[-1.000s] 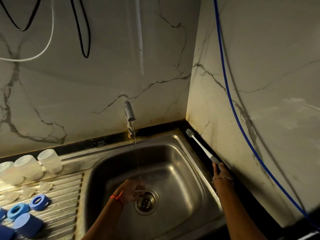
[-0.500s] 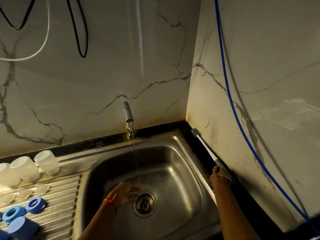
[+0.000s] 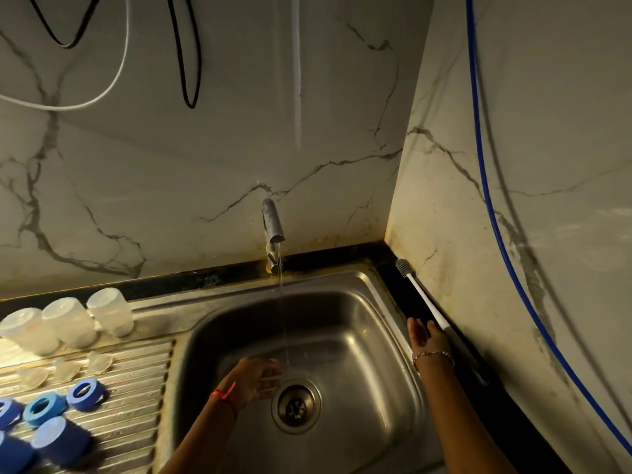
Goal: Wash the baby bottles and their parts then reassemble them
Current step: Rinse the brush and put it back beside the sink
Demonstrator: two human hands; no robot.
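The stainless steel sink basin (image 3: 359, 336) fills the middle, with its ribbed steel drainboard (image 3: 136, 388) at left. Three translucent plastic baby bottles (image 3: 68, 321) stand upside down at the drainboard's back. Clear silicone nipples (image 3: 99, 360) and blue screw rings (image 3: 83, 393) lie before them. A white long-handled brush (image 3: 424, 299) lies on the black ledge (image 3: 386, 265) at right. The right hand (image 3: 427, 340), fingers straight, is just beside its handle. The left hand (image 3: 254, 378) has its fingers curled under the thin water stream (image 3: 282, 302); if it pinches something, I cannot tell.

Left hand (image 3: 254, 378): fingers (image 3: 265, 366) blurred under running water (image 3: 283, 319), held thing unclear
Blue caps (image 3: 13, 455): cut off by left and bottom edges
Brush (image 3: 422, 295): lower handle lost in shadow beside right hand (image 3: 427, 336)
Blue hose (image 3: 486, 200): cut by top and right edges
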